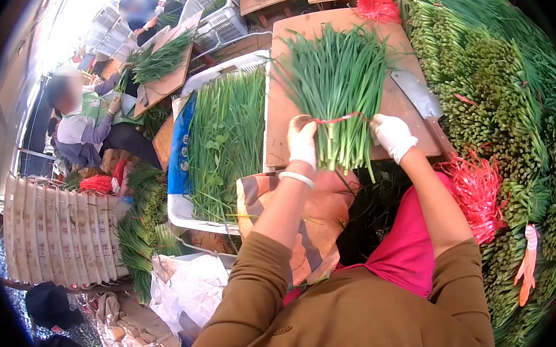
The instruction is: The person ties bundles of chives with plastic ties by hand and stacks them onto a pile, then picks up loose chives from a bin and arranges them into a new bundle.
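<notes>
A bundle of green garlic chives (342, 81) lies on a wooden board (292, 39), its cut pale ends toward me. Red string (341, 119) crosses the bundle near those ends. At the bundle's left side my left hand (302, 140), in a white glove with the fingers showing, is closed on the string. On the other side my gloved right hand (393, 136) is closed at the string's other end; its fingertips are partly hidden. A cleaver (419, 94) rests on the board, right of the chives, its handle angled toward me.
A white crate (213, 226) of loose chives stands left of the board. Tied bundles (490, 91) pile up at the right, beside red string strands (473, 193). More strands (377, 6) lie at the board's far edge. Another person (79, 118) sits at the left.
</notes>
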Motion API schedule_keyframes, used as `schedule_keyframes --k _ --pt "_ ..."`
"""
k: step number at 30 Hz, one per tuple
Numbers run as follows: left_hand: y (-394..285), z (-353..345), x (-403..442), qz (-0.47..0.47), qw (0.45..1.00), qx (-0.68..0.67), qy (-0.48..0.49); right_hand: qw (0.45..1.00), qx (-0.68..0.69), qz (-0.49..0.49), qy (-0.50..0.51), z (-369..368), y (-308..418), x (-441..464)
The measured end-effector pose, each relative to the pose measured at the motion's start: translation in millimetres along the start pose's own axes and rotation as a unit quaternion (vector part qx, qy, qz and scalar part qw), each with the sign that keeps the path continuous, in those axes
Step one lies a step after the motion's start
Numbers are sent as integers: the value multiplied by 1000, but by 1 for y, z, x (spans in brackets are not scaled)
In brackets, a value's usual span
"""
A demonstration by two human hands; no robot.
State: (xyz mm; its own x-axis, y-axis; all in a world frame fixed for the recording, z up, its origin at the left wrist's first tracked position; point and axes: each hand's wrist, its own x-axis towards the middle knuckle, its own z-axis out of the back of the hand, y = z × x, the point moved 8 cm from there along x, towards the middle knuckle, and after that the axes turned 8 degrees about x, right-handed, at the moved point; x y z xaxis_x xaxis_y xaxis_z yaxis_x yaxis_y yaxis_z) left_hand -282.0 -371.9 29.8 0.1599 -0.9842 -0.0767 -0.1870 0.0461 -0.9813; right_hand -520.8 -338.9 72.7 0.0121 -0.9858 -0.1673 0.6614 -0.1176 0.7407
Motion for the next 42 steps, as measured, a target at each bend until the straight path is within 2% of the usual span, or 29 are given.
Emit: schedule_keyframes --k 3,6,9,11,13,14,15,17,19,21,23,24,25,27,30,31,33,35,36,39,42 --pt "11 -8 -24 7 999 8 -41 995 -86 32 -49 -7 -1 -7" --pt "16 -4 -48 13 998 -44 -41 993 -72 69 -56 0 -6 -25" --pt "21 13 -45 7 999 -38 -24 985 -147 86 34 22 3 -43" --pt "0 19 -50 28 999 -28 -35 983 -172 63 -20 54 16 -68" --pt "-12 38 -39 -18 999 6 -31 966 -165 124 -154 77 12 -94" --pt "-28 46 -38 -38 999 2 -39 972 -180 85 -126 80 11 -105" --pt "-50 53 -41 -55 997 0 -50 979 -141 78 -126 76 -3 -112" --pt "-100 54 -46 -80 996 7 -33 981 -171 49 -76 54 -26 -119" --pt "-155 41 -54 -143 989 13 33 983 -182 10 6 33 -36 -121" --pt "-203 4 -81 -185 964 74 175 990 -129 -48 32 21 -38 -120" --pt "-212 -27 -98 -195 915 233 264 983 -66 -116 127 0 -45 -114" --pt "-208 -42 -109 -150 877 335 311 989 -39 -101 101 -4 -51 -112" --pt "-193 -51 -114 -137 838 380 366 994 -12 -85 73 -2 -44 -112" --pt "-175 -54 -123 -116 752 513 397 995 -36 -75 48 7 -41 -111" --pt "-152 -50 -136 -111 731 511 439 996 -72 -46 -3 33 -24 -106" --pt "-148 -52 -147 -105 723 515 448 995 -80 -60 17 34 -21 -102" --pt "-136 -58 -170 -70 728 474 491 990 -96 -86 58 32 -12 -93" --pt "-124 -60 -188 -47 739 435 512 988 -129 -65 57 24 -6 -78" --pt "-120 -59 -197 9 746 425 512 986 -147 -53 53 15 -8 -69" --pt "-80 -51 -213 1 744 391 542 983 -174 -43 43 4 -5 -55" --pt "-60 -47 -227 57 757 374 534 980 -196 -26 37 0 -5 -53"
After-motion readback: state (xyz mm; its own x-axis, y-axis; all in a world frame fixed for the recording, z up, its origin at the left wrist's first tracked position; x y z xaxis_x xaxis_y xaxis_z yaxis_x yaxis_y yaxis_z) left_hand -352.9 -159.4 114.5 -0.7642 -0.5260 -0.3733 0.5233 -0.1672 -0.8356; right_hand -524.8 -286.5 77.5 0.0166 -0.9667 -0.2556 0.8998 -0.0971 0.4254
